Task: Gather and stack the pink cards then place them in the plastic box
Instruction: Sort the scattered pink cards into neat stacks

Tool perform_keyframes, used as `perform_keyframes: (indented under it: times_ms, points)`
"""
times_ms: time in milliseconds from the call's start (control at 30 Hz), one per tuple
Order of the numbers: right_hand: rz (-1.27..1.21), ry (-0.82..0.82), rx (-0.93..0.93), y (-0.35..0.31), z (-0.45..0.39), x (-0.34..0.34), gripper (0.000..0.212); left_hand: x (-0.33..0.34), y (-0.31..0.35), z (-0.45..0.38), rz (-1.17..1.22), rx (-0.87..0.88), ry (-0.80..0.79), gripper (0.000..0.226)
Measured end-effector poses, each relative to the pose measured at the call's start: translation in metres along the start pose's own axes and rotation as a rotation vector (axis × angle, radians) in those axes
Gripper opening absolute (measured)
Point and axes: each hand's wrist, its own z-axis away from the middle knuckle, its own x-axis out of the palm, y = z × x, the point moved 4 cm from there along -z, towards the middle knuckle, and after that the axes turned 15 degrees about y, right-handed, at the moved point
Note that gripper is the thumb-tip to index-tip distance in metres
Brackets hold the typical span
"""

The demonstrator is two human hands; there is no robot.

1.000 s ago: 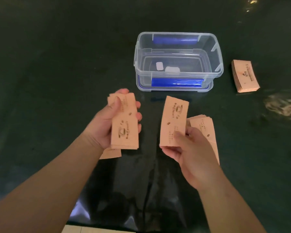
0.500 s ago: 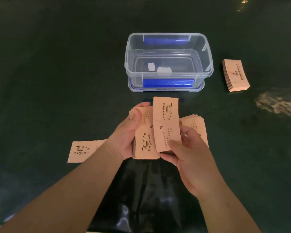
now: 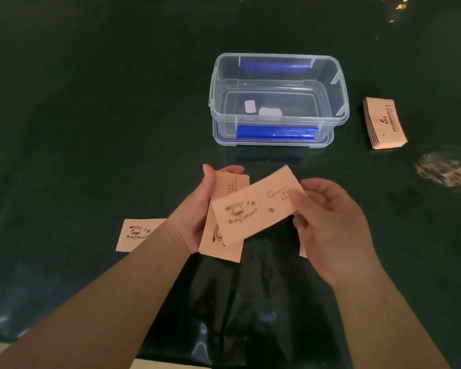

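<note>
Gripping a stack of pink cards (image 3: 221, 243), the left hand (image 3: 194, 217) has its thumb laid along the stack's left edge and its fingers (image 3: 233, 169) curled behind the top, so they are clamped on the stack. The right hand (image 3: 328, 222) pinches a single pink card (image 3: 256, 206) by its right end, thumb on the printed face and the other fingers curled behind. This card lies tilted across the front of the stack, its left end overlapping it and its right end higher. A coffee cup drawing and small print show on its face, slightly blurred.

One loose card (image 3: 137, 234) lies flat on the dark table (image 3: 91, 129) just left of the left wrist, partly hidden by the forearm. A sliver of pink (image 3: 302, 251) shows under the right hand; what it belongs to I cannot tell.

Beyond the hands stands the clear plastic box (image 3: 278, 121), open at the top, with blue clips along its near and far sides. Two small white pieces (image 3: 261, 109) show through its floor; no pink cards are in it. A second pile of cards (image 3: 385, 123) rests on the table to the right of the box, well apart from the hands. Near the right edge there is a pale glare patch (image 3: 447, 169) on the table.
</note>
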Motion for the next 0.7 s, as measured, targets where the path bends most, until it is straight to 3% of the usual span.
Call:
perform_keyframes:
  times_ms: [67,167,233,300,367,467,500,567,633,700]
  points:
    - [0.118,-0.018,-0.137,-0.012,-0.003,0.009,0.011,0.006,-0.004,0.003,0.012,-0.017,-0.069,0.062]
    - [0.342,-0.112,-0.341,-0.022,0.0,0.035,0.02,0.015,-0.012,0.008,-0.031,-0.081,-0.237,0.084]
    - [0.479,-0.148,-0.451,-0.02,0.001,0.051,0.016,0.017,-0.014,0.013,-0.025,-0.102,-0.309,0.068]
    - [0.566,-0.158,-0.544,-0.017,0.001,0.063,0.009,0.011,-0.011,0.016,-0.051,-0.051,-0.276,0.055]
    - [0.502,-0.053,-0.515,-0.004,-0.002,0.067,0.013,-0.001,-0.005,0.015,-0.056,0.043,-0.2,0.066]
    - [0.396,0.147,-0.269,0.031,-0.002,0.074,0.014,-0.012,0.011,0.017,0.098,0.116,-0.201,0.071]
    - [0.515,0.098,-0.304,0.045,0.002,0.084,0.015,-0.014,0.017,0.018,0.144,0.128,-0.216,0.068]
    - [0.805,-0.13,-0.549,0.066,0.021,0.113,0.018,-0.021,0.028,0.022,0.178,0.152,-0.237,0.062]
    - [0.957,-0.343,-0.717,0.081,0.041,0.14,0.05,-0.027,0.036,0.025,0.168,0.178,-0.235,0.06]
    - [1.031,-0.465,-0.761,0.09,0.053,0.159,0.065,-0.031,0.041,0.027,0.159,0.184,-0.223,0.06]
